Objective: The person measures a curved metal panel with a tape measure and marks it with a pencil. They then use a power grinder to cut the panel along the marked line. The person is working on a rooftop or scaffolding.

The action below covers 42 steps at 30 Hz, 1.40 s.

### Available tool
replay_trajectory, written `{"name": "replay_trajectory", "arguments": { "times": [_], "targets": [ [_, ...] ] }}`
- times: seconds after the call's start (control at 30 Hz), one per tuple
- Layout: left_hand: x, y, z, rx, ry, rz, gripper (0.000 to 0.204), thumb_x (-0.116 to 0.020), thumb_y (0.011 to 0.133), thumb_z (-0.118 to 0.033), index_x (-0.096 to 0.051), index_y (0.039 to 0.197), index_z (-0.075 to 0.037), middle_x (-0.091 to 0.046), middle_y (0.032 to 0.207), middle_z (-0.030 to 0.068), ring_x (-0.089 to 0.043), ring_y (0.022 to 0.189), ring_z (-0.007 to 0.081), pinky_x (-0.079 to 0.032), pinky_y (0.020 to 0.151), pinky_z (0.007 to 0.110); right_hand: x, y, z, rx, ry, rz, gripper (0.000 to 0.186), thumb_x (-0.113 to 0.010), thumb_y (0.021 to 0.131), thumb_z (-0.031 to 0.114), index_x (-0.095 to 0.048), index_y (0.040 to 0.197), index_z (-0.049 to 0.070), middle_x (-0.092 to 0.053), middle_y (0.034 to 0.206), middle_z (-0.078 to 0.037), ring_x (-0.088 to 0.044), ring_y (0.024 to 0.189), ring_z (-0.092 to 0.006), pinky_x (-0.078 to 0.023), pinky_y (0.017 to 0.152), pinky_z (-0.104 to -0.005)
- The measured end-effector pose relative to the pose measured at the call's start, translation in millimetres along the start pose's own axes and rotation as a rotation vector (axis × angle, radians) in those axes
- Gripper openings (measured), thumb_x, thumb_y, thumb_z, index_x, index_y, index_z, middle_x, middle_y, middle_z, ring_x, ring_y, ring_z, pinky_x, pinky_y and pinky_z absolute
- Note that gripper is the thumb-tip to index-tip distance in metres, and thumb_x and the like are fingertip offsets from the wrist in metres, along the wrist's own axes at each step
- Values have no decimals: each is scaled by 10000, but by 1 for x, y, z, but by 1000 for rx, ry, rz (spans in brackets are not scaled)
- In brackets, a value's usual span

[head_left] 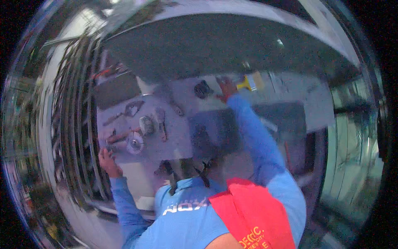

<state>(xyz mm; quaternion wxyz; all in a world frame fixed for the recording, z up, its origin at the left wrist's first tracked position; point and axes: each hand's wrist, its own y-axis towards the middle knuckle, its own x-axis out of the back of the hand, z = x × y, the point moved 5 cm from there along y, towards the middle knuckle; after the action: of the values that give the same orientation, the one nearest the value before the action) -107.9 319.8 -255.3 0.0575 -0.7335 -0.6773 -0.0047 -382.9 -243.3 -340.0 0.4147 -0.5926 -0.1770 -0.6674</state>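
Observation:
My right hand [226, 89] reaches over the workbench [174, 147] with fingers apart, between a dark round object [202, 89] and a yellow tool with a pale flat end [248, 82], probably a brush or scraper. My left hand [108, 163] is at the bench’s left edge beside a tool with a round silver disc [135, 143]; its blurred fingers are bent, and I cannot make out whether they hold anything. A pale blocky object [146, 125] and several blurred hand tools [163, 130] lie around the disc.
A dark panel [224, 45] spans the back of the bench. A dark case or block [116, 91] sits at the back left, and a dark mat [211, 128] lies at centre right. Metal bars [78, 124] run along the left. A red cloth [253, 211] lies over my blue-shirted front.

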Motion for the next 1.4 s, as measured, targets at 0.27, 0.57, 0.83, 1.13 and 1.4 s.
{"name": "replay_trajectory", "arguments": {
  "times": [0.27, 0.57, 0.83, 1.13, 1.4],
  "targets": [
    [-121, 18, -177, -201, 28, -21, 308, -564, 934, -307, -625, 1087, -46, -621, 894, 13, -583, 725, 114, -456, 639, 262, -49, -103, -80, 9, 402, -366, 684, -752, 758, 278, -466, 1344, 73, -470, 1298, -244, -436, 1228, -419, -418, 1006, -472],
    [-180, 39, -309, -657, 421, -67, 334, -638, 904, -320, -676, 972, 4, -668, 808, 41, -566, 655, 116, -465, 605, 292, -69, -195, -199, -2, -48, -249, 561, -711, 767, 326, -553, 1291, 204, -508, 1318, -142, -540, 1117, -373, -455, 936, -487],
    [-78, 45, -291, -418, 479, -3, 431, -399, 698, 79, -595, 1080, 47, -639, 1137, 155, -581, 695, 185, -464, 527, 302, -111, -146, -251, -198, 332, 36, 492, -609, 855, 341, -517, 1307, 172, -582, 1204, -192, -582, 1040, -403, -486, 892, -479],
    [-85, -26, -148, -468, 21, 155, 307, -638, 901, -283, -647, 1125, -73, -673, 997, 68, -635, 831, 131, -530, 703, 283, -30, -225, -192, 34, -90, 36, 429, -527, 892, 184, -504, 1316, 128, -545, 1266, -207, -557, 1086, -391, -465, 908, -465],
    [-94, -13, -136, -412, 49, -102, 356, -641, 898, -274, -610, 1177, -56, -671, 971, 107, -624, 796, 168, -530, 655, 331, -45, -308, -142, 189, -20, 175, 436, -489, 914, 181, -476, 1345, 116, -567, 1233, -205, -562, 1082, -412, -446, 949, -483]
  ]
}}
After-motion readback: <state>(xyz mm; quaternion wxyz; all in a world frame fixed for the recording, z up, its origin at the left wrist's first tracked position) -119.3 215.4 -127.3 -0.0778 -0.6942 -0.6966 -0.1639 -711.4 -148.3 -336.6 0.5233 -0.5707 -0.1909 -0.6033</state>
